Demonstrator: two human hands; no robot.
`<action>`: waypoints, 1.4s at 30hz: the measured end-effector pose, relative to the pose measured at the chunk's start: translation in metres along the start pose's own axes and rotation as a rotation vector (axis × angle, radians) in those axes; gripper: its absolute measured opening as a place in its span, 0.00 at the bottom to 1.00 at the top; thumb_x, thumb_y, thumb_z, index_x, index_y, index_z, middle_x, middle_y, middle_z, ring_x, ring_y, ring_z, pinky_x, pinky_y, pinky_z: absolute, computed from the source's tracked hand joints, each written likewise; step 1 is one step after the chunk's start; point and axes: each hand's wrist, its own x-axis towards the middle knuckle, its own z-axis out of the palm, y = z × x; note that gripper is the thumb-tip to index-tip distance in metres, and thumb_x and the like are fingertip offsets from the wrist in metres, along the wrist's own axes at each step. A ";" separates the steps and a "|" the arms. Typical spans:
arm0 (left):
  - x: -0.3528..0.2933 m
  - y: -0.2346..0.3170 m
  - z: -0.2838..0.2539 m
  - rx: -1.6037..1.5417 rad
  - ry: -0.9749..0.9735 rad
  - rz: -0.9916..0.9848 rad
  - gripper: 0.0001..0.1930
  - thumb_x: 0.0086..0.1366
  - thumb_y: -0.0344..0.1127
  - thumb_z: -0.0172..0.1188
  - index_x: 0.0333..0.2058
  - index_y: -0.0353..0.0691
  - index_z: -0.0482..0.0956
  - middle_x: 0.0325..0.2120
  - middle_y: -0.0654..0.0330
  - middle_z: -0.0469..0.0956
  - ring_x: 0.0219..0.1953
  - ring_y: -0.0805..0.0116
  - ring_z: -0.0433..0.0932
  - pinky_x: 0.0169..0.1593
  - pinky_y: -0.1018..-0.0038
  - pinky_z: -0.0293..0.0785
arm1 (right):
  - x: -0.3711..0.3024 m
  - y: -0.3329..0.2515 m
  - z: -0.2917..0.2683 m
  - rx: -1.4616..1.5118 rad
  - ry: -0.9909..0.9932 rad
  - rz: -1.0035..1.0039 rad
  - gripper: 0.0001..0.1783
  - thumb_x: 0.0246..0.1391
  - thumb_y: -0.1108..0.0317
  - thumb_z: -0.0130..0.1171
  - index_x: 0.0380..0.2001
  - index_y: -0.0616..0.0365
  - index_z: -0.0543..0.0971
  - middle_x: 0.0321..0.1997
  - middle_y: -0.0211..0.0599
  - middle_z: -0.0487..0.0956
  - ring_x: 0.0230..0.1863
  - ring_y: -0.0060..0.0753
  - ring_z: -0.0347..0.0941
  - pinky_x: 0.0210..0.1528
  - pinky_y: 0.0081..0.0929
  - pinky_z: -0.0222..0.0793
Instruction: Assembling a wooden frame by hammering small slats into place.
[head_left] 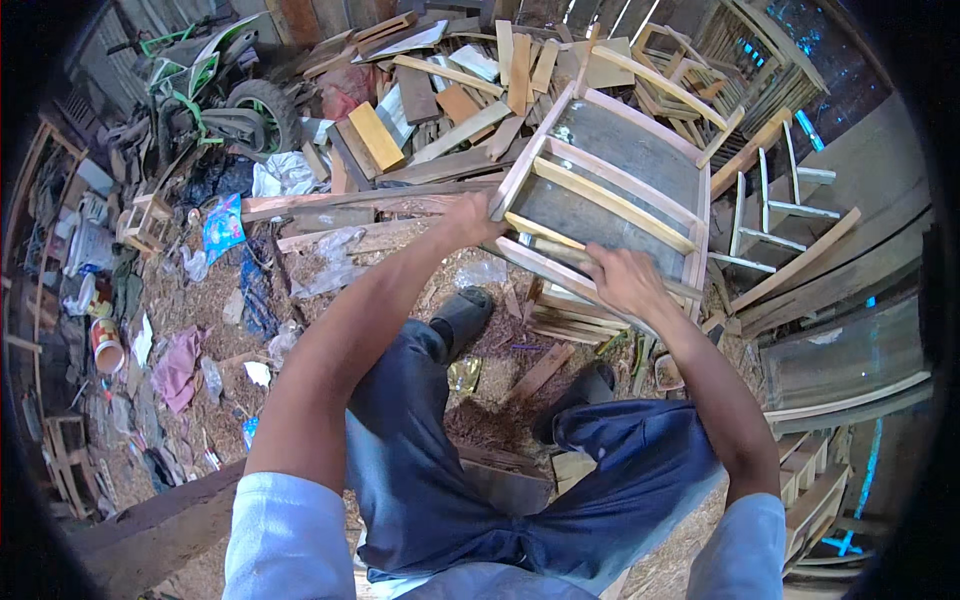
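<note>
A pale wooden frame (541, 152) with a grey panel (630, 140) and curved cross slats (615, 206) stands tilted in front of me, between my knees and the woodpile. My left hand (476, 220) is closed round its near left corner; some of the fingers are hidden behind the wood. Along the near side, my right hand (628, 282) has its fingers closed over a thin wooden strip (545, 232) lying across the frame. The strip's right end shows beyond that hand. What the underside of the frame touches is hidden.
Scrap boards (440, 110) are heaped behind the frame. A green and white motorbike (205, 95) stands far left. White-edged wooden frames (765, 215) lean at the right. Stacked wood pieces (575, 315) sit beneath the frame. Sawdust, plastic and a pink cloth (178, 370) litter the floor.
</note>
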 end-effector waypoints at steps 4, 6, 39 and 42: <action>-0.006 -0.013 -0.001 0.020 0.033 -0.020 0.28 0.50 0.44 0.65 0.47 0.33 0.71 0.34 0.42 0.78 0.38 0.48 0.79 0.44 0.62 0.74 | 0.000 -0.017 -0.010 0.028 -0.035 -0.018 0.14 0.57 0.57 0.48 0.36 0.56 0.72 0.19 0.53 0.76 0.25 0.59 0.75 0.31 0.53 0.70; -0.005 -0.004 -0.003 -0.007 0.026 0.010 0.28 0.50 0.43 0.65 0.47 0.32 0.71 0.34 0.42 0.78 0.38 0.48 0.79 0.43 0.62 0.74 | -0.001 -0.007 -0.002 0.013 -0.007 0.018 0.13 0.57 0.57 0.48 0.35 0.56 0.72 0.18 0.53 0.75 0.23 0.58 0.74 0.31 0.53 0.70; 0.006 0.030 -0.011 0.563 -0.235 0.445 0.13 0.51 0.27 0.57 0.39 0.42 0.76 0.37 0.55 0.78 0.40 0.53 0.77 0.45 0.63 0.73 | -0.102 0.097 -0.012 0.403 0.091 0.202 0.17 0.39 0.71 0.62 0.34 0.66 0.71 0.39 0.53 0.73 0.45 0.54 0.70 0.49 0.40 0.65; 0.004 0.045 -0.012 0.604 -0.202 0.502 0.12 0.53 0.27 0.55 0.38 0.42 0.75 0.35 0.54 0.78 0.38 0.50 0.77 0.40 0.60 0.75 | -0.105 0.096 -0.004 0.280 0.149 0.252 0.17 0.38 0.70 0.63 0.32 0.66 0.71 0.37 0.52 0.73 0.45 0.54 0.68 0.49 0.41 0.64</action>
